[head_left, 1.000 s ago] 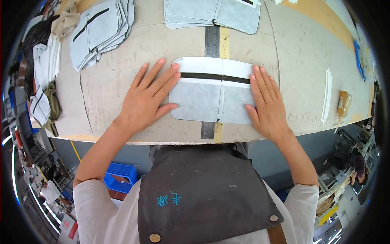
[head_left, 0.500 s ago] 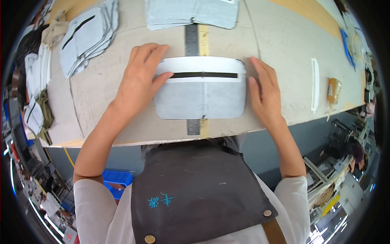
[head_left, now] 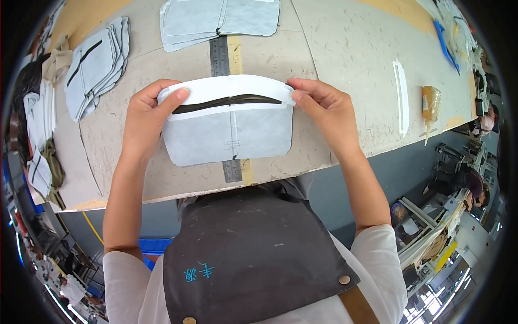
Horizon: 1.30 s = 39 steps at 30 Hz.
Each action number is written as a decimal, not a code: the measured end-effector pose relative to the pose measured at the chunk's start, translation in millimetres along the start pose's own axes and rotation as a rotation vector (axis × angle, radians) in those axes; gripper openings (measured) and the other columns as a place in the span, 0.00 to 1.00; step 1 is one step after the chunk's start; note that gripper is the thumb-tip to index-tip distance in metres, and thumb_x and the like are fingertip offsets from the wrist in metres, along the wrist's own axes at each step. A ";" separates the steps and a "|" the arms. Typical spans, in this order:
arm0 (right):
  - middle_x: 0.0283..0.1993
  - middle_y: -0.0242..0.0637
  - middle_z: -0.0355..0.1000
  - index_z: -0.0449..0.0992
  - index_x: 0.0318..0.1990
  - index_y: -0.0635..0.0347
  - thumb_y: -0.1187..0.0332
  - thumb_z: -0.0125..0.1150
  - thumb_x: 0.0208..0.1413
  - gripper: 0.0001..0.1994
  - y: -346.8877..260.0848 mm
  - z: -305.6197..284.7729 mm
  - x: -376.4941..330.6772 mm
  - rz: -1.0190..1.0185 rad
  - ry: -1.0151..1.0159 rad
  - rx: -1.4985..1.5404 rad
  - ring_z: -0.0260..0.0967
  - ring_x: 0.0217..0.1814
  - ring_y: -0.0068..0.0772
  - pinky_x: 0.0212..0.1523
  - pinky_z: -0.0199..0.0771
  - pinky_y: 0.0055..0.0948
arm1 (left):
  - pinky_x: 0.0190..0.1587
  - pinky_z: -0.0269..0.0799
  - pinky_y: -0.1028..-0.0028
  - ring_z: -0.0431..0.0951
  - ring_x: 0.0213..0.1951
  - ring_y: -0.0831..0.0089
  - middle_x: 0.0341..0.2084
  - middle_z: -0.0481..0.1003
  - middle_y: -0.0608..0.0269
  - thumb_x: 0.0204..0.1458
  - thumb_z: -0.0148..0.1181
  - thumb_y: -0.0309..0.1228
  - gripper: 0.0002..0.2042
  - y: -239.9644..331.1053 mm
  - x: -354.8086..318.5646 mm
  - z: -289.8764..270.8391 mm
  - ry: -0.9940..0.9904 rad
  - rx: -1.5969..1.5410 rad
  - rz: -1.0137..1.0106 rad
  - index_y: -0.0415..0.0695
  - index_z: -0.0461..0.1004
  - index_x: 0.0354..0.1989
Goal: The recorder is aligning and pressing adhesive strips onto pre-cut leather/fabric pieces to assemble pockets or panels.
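A light grey fabric panel (head_left: 199, 135) with rounded corners lies in front of me, its white upper band arched slightly upward. Across the band runs a long slot (head_left: 253, 100) with dark edging, gaping a little. My left hand (head_left: 147, 116) pinches the panel's upper left corner, thumb on top. At the upper right corner, my right hand (head_left: 332, 110) grips the edge between thumb and fingers. Beneath the panel a dark steel ruler (head_left: 219, 56) and a yellow measuring strip (head_left: 234, 54) stick out at both ends; their middle is hidden.
More grey panels lie in a stack (head_left: 189, 21) at the far side and in another pile (head_left: 86, 81) to the left. On the right are a white strip (head_left: 400, 97), an amber squeeze bottle (head_left: 430, 102) and a blue tool (head_left: 445, 46). Folded cloth (head_left: 46, 108) crowds the left edge.
Both hands have closed on the panel's upper corners, where before they rested open beside it. Its upper edge is now bowed and the slot gapes. The whole view has shifted.
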State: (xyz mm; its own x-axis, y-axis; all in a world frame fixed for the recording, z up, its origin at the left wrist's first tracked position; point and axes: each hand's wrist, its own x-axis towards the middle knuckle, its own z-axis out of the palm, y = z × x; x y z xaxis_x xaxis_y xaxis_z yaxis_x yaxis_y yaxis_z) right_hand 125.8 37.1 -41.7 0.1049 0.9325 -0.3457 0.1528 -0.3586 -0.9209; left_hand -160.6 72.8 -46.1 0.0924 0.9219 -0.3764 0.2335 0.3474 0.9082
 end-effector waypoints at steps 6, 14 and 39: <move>0.37 0.29 0.79 0.81 0.41 0.63 0.69 0.66 0.57 0.08 5.1 2.8 -1.2 -0.085 -0.110 -0.169 0.70 0.36 0.15 0.39 0.71 0.19 | 0.39 0.70 0.79 0.75 0.34 0.81 0.32 0.79 0.67 0.55 0.67 0.36 0.13 -10.6 -2.4 -5.6 0.035 -0.232 -0.050 0.40 0.78 0.42; 0.37 0.35 0.80 0.80 0.43 0.64 0.74 0.66 0.56 0.09 -19.6 9.6 -16.6 0.056 -0.063 0.259 0.74 0.39 0.19 0.47 0.71 0.21 | 0.42 0.69 0.79 0.75 0.35 0.81 0.32 0.79 0.67 0.55 0.67 0.37 0.13 -17.7 -2.4 -9.4 0.039 -0.310 -0.024 0.41 0.79 0.42; 0.41 0.35 0.79 0.78 0.50 0.67 0.75 0.63 0.59 0.12 -14.4 11.6 -28.1 -0.250 -0.023 0.255 0.73 0.42 0.18 0.45 0.72 0.21 | 0.44 0.69 0.75 0.74 0.36 0.80 0.32 0.78 0.68 0.57 0.64 0.36 0.12 -17.1 -11.8 -13.2 0.055 -0.311 -0.066 0.41 0.78 0.41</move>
State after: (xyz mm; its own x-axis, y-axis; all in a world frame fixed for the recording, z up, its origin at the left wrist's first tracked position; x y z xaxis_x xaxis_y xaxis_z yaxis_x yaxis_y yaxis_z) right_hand 109.3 16.6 -20.9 0.0723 0.9918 -0.1054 -0.0796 -0.0996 -0.9918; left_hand -178.5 58.3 -54.8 0.0320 0.9005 -0.4337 -0.0708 0.4349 0.8977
